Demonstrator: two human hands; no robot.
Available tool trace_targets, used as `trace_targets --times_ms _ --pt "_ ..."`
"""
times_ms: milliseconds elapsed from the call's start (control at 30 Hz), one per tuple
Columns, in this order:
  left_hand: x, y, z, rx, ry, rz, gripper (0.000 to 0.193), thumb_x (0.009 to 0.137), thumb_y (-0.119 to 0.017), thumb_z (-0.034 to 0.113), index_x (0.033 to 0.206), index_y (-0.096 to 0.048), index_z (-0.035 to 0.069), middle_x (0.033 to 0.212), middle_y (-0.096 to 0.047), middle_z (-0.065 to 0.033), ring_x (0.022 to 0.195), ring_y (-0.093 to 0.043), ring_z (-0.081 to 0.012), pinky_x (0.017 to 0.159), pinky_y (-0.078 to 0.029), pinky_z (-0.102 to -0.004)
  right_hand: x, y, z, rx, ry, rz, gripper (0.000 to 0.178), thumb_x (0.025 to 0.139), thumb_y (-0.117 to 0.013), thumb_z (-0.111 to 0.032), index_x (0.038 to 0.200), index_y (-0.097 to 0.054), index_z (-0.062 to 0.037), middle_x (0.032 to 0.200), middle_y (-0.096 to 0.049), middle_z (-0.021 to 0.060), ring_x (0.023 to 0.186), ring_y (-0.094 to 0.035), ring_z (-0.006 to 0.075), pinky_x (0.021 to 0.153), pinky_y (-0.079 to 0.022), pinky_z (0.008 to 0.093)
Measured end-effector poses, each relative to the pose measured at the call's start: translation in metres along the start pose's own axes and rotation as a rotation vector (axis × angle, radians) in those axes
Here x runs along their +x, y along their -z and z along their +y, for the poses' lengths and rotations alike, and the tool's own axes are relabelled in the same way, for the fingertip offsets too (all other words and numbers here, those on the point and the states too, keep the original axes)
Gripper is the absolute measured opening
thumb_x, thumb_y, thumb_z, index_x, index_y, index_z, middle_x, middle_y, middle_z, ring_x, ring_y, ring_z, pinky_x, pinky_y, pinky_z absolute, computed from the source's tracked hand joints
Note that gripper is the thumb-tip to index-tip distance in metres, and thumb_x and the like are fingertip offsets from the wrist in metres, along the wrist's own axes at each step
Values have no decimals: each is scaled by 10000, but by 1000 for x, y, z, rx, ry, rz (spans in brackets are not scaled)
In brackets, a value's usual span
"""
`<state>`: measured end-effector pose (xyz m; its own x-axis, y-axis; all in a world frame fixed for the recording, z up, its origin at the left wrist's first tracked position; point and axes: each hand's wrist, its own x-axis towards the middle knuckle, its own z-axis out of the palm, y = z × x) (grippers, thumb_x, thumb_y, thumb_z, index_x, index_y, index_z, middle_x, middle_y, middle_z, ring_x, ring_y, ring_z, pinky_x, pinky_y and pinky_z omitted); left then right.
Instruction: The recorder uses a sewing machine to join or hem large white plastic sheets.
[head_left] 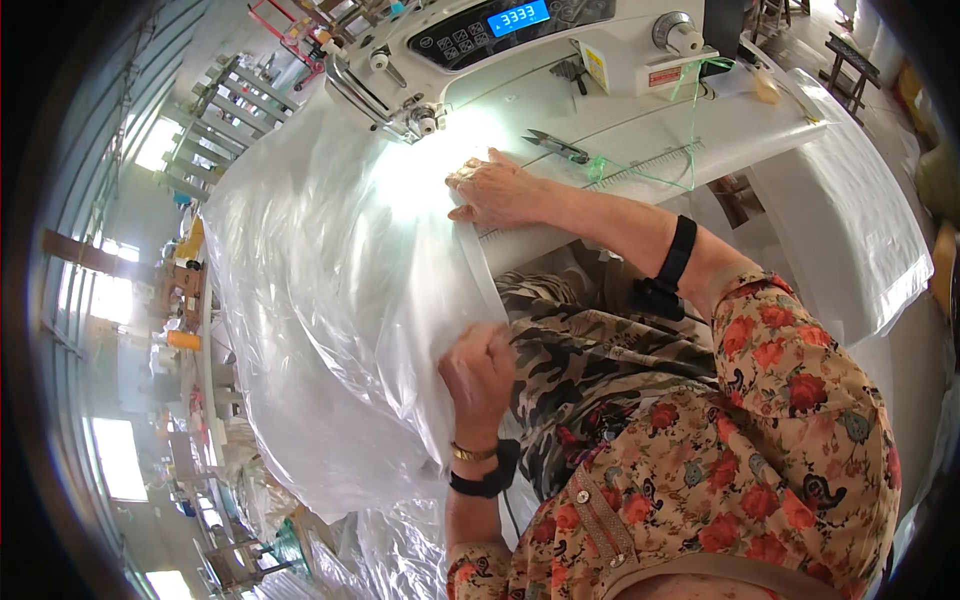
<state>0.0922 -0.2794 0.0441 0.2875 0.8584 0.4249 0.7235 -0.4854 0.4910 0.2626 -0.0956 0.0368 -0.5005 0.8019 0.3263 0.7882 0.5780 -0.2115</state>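
A large sheet of clear plastic film (330, 330) drapes over the left side of the sewing machine's bed and hangs down. My right hand (495, 193) lies close to the brightly lit needle area, its fingers bent and pressed together on the film's edge. Nearer my lap, my left hand (478, 368) is curled at the same edge, slightly blurred, with the film between its fingers. The edge runs taut from one hand to the other. The white sewing machine (590, 60) stands above, its needle head (412, 118) just left of my right hand. Glare hides the needle's tip.
Thread snips (557, 146) lie on the bed beside green thread (640, 178) and a printed ruler strip (650, 163). A small dark tool (570, 73) rests by the machine's base. More white film (845, 220) hangs over the right side. Slatted racks (225, 120) stand at far left.
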Motion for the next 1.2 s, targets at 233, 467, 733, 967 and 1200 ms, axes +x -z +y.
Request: trace_targets --times_ms 233,467,733,967,1200 --pt "58 1 -15 86 -21 19 138 828 -541 84 808 -660 19 776 -642 -190 708 -613 -404 634 -476 -456 -2 -5 -2 22 29 52 504 938 -508 -422 1198 -564 6 1060 -643 197 1083 -586 335 971 -375 541" --pt "102 -12 -30 202 24 26 141 825 -558 90 824 -679 17 771 -648 -200 717 -620 -399 667 -479 -462 -2 -5 -4 74 6 87 492 938 -510 -393 1216 -561 10 1106 -641 216 1099 -595 343 1026 -346 560" --pt "21 -10 63 -61 -263 -223 441 886 -609 140 1310 -546 37 985 -652 -155 928 -609 -330 797 -491 -411 7 -12 -1 198 -10 134 436 932 -541 -349 1212 -575 -17 1150 -639 199 1042 -624 343 971 -431 466" --pt "-81 -59 -42 3 -52 -571 376 924 -546 154 1285 -559 50 1217 -609 -190 1089 -584 -364 905 -481 -425 -68 0 -49 465 -129 405 393 932 -606 -327 1145 -591 3 921 -689 183 781 -679 318 719 -527 404" --pt "-123 -59 -140 457 384 -176 497 917 -586 297 1348 -502 65 1317 -553 -204 1220 -509 -378 1031 -386 -473 -94 -16 -63 540 -438 234 452 919 -588 -389 756 -652 28 650 -643 177 645 -646 365 651 -516 426"
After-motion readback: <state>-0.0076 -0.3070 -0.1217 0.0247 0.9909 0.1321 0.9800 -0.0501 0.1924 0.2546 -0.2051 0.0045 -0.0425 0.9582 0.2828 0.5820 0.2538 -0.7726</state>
